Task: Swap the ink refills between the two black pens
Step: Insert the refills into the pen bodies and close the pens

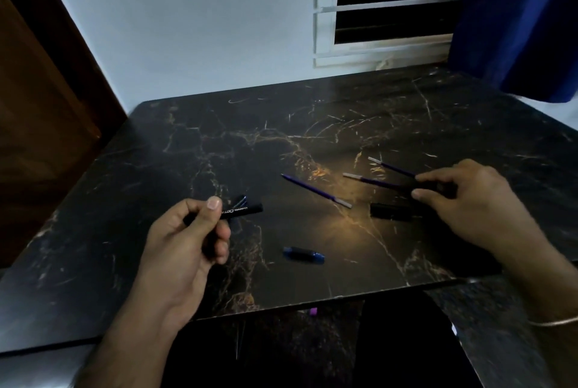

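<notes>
Left hand [190, 231] curled around black pen barrel [240, 210], thumb on top, printed end sticking out to the right above dark marble table [312, 125]. Small dark-blue piece [240, 200] just behind the barrel, too blurred to identify. Blue cap [303, 254] lies alone near front edge, centre. Loose refill [316, 190] lies diagonal mid-table, white end toward the right. Black pen section [391, 212] lies flat just right of it. Two more refills, near refill [372, 181] and far refill [392, 167], side by side, white ends left. Right hand [469, 206] pinches at their right ends; which one it grips, cannot tell. Thin bangle [553, 322] on right wrist.
</notes>
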A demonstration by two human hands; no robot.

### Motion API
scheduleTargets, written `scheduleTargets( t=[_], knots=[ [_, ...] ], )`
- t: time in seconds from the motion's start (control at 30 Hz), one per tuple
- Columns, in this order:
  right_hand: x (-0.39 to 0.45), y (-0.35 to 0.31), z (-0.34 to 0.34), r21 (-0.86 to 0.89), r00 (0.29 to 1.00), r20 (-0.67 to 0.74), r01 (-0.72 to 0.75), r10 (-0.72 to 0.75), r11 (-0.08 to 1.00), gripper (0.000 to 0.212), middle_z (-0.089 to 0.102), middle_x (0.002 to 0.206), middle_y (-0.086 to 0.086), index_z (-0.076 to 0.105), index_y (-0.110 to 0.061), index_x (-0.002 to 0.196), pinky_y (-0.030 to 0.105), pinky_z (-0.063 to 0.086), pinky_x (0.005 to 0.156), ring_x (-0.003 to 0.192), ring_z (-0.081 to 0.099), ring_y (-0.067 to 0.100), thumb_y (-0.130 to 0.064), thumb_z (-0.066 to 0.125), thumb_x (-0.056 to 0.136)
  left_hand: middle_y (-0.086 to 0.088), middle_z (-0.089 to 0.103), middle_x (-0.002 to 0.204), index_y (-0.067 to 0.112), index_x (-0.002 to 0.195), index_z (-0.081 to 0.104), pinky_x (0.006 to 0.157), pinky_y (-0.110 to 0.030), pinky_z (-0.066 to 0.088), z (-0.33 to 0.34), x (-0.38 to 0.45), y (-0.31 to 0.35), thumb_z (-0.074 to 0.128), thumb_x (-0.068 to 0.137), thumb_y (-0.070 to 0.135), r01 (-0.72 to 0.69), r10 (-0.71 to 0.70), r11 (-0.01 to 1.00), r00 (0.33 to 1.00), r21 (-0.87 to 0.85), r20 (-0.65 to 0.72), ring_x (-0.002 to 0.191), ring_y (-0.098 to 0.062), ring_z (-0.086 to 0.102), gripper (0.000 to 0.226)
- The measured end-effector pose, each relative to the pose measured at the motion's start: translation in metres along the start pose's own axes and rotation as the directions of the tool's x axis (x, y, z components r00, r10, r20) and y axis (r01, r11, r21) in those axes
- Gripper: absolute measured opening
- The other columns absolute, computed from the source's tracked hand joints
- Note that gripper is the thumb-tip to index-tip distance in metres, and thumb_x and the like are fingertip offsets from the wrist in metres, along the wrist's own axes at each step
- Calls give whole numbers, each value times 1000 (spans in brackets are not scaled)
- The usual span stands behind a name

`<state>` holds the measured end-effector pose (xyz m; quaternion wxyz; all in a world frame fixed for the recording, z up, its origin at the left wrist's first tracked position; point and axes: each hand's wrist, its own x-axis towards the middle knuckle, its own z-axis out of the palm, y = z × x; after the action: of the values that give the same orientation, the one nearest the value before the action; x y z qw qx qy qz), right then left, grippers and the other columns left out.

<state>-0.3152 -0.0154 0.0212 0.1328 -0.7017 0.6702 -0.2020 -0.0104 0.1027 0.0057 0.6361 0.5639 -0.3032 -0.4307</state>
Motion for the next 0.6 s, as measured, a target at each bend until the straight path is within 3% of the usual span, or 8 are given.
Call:
scheduleTargets(
  t=[0.1,0.2,0.33,0.47,0.53,0.6],
  knots=[
    [8,3,-10,25,996,-82,-19,21,1000,35,54,109,0,66,-26,118,33,44,81,97,52,15,-34,71,84,-4,60,56,11,76,60,42,-22,43,12,-10,-7,60,92,20,8,-11,998,998,58,54,47,-12,53,19],
    [19,0,-14,2,996,15,-83,83,997,35,57,110,-2,63,-24,120,32,42,81,95,51,12,-24,70,86,-10,66,62,9,82,60,44,-25,50,26,-20,-12,59,93,19,24,-35,995,993,95,117,51,-19,63,15],
    [26,-3,-6,66,989,96,-121,114,990,32,57,96,-7,63,-25,121,30,42,78,82,53,7,-12,61,92,-13,68,66,8,83,58,47,-29,55,35,-26,-5,59,92,20,63,-71,996,986,58,149,57,-26,70,15],
    [10,-5,-8,88,996,-88,-6,14,996,38,61,112,-1,58,-21,130,29,44,84,94,55,9,-12,58,93,-14,66,66,10,79,59,56,-44,62,43,-50,-11,62,84,24,156,-156,987,955,21,250,62,-35,73,15],
    [-11,-9,-6,146,975,-207,110,-78,983,38,59,105,-6,58,-23,129,16,39,78,84,54,0,-12,60,93,-14,68,66,12,78,59,65,-49,63,46,-56,-19,63,85,24,159,-163,987,959,32,234,69,-39,75,14],
    [-32,-14,1,210,964,-235,179,-128,961,37,59,98,-11,60,-26,126,5,35,70,82,53,-9,-13,61,92,-12,69,68,10,84,58,66,-49,63,48,-54,-24,60,92,19,143,-149,989,969,44,195,73,-38,76,13]
  ],
)
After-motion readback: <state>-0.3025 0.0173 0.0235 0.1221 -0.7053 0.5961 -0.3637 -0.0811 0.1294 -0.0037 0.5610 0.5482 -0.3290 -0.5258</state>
